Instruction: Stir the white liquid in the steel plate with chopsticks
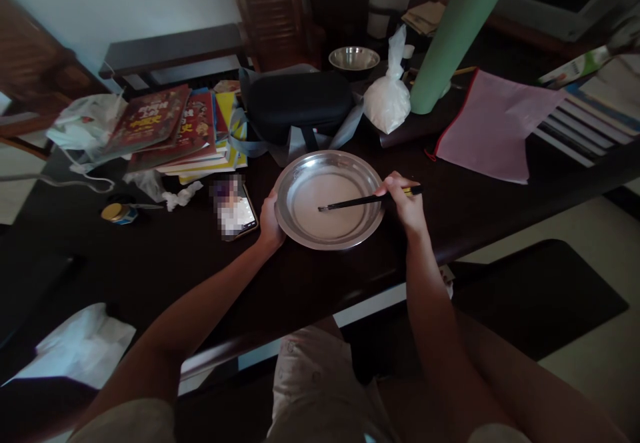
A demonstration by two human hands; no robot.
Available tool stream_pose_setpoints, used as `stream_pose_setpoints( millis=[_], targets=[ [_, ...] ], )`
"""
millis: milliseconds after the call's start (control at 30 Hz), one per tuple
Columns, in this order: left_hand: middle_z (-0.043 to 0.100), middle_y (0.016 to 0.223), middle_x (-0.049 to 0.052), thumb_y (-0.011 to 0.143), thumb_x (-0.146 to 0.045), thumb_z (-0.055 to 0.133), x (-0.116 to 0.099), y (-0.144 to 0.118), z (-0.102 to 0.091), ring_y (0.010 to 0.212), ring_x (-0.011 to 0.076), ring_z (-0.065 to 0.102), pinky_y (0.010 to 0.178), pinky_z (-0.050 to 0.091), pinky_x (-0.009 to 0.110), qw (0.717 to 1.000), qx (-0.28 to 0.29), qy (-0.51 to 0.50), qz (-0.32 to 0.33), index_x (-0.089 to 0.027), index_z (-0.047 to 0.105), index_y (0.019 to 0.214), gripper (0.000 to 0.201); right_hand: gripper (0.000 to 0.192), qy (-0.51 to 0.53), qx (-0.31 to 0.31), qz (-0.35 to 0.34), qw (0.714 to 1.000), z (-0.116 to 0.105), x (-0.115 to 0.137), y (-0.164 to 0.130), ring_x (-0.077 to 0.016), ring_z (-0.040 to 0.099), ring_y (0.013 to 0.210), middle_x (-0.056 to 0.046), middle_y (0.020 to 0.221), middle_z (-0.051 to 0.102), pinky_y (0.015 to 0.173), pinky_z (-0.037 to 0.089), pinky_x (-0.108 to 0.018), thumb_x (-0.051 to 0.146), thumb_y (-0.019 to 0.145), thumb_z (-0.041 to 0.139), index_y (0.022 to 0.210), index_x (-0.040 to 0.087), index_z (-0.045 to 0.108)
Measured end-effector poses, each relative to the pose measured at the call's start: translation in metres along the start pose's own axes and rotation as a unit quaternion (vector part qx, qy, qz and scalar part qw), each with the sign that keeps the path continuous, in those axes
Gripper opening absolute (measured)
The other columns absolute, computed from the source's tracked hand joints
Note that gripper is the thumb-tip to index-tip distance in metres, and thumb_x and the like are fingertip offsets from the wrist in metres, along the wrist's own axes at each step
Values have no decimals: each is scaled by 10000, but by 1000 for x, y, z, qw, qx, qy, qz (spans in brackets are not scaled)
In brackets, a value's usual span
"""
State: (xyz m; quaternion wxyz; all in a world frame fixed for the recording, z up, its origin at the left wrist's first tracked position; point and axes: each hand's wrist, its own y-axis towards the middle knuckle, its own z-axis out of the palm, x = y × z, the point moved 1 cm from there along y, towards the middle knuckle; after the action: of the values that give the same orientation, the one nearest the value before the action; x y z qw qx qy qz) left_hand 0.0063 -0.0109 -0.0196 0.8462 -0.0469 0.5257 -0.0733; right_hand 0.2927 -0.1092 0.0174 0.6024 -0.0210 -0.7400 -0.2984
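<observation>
A shallow round metal basin (327,244) sits near the front of the dark table, with a pale whitish layer (325,223) across its bottom. My left hand (271,222) grips the basin's left rim. In my right hand (405,204), over the right rim, is a pair of black chopsticks (353,201) with gold-marked ends. Their tips point left and down into the whitish layer. Behind the basin, to the right, stands a knotted clear plastic bag (387,104) of white powder. A phone (246,215) lies left of my left hand.
Around the basin are a black case (300,102), a tall green bottle (455,43), a pink pouch (500,123) and a metal bowl (354,58). Stacked books (175,123), a small gold-lidded jar (119,214) and crumpled tissue (183,194) lie left. The table's front edge runs below my forearms.
</observation>
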Motion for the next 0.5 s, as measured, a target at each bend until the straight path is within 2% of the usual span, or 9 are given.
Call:
stream_pose_setpoints(
  millis=[167, 333, 433, 500],
  targets=[
    [839, 903, 14, 904, -421, 753, 1, 1, -1, 999, 254, 808, 934, 633, 343, 1000, 3, -6, -1, -244, 784, 927, 180, 576, -13, -23, -12, 1000, -1, -1, 0, -224, 676, 765, -10, 690, 740, 849, 563, -456, 790, 960, 689, 652, 309, 764],
    [850, 906, 8, 869, -439, 797, 3, 2, -1, 988, 256, 812, 962, 642, 346, 1000, 4, -18, -1, -230, 767, 877, 211, 603, -19, 9, 1, 1000, 0, 0, 1, -222, 687, 768, -13, 704, 749, 819, 563, -441, 827, 925, 698, 644, 297, 758],
    [849, 910, 10, 880, -426, 783, 4, 2, -1, 1021, 257, 817, 975, 640, 344, 1000, 8, -21, 3, -226, 769, 882, 200, 609, -19, -21, -10, 1000, -1, -1, 1, -225, 689, 769, -13, 689, 746, 843, 570, -447, 814, 941, 688, 633, 292, 745],
    [840, 880, 5, 891, -401, 761, 3, 2, -2, 998, 249, 815, 946, 643, 340, 1000, 6, -19, 0, -231, 776, 890, 171, 604, -6, -20, -2, 1000, -1, -1, 0, -218, 683, 738, -9, 679, 735, 849, 576, -451, 795, 956, 683, 630, 289, 739]
  ],
)
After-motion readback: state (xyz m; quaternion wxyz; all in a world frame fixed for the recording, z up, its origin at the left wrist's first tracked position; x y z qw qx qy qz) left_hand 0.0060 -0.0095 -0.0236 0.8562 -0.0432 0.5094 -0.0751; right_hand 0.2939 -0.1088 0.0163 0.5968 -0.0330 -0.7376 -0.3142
